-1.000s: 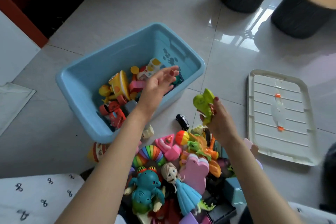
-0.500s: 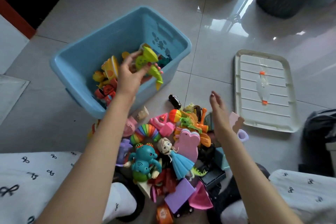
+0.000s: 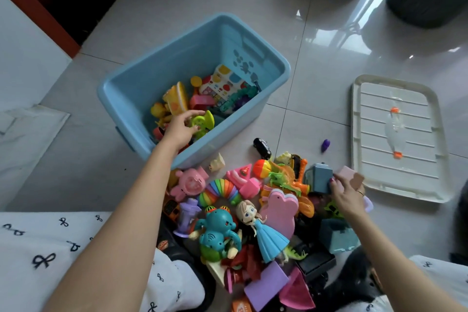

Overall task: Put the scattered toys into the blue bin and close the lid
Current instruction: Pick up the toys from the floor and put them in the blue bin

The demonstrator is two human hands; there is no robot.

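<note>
The blue bin (image 3: pixel 177 43) stands open on the tiled floor, part filled with toys. Inside its near end my left hand (image 3: pixel 181 129) holds a green dinosaur toy (image 3: pixel 203 121) low over the other toys. The scattered toy pile (image 3: pixel 253 210) lies in front of the bin; a blue-dress doll (image 3: pixel 266 233) and a teal octopus (image 3: pixel 217 230) are in it. At the pile's right edge my right hand (image 3: pixel 347 195) pinches a pink block (image 3: pixel 348 175) beside a grey-blue box (image 3: pixel 317 177). The white lid (image 3: pixel 397 134) lies flat to the right.
A small black toy car (image 3: pixel 262 145) and a purple bit (image 3: pixel 325 145) lie loose between bin and lid. Two dark round stools (image 3: pixel 428 0) stand at the back right. My patterned trouser legs (image 3: pixel 38 256) frame the pile on both sides.
My left hand has carried the green dinosaur from above the bin's rim down among the toys inside. My right hand has dropped to the pile's right edge and taken hold of the pink block.
</note>
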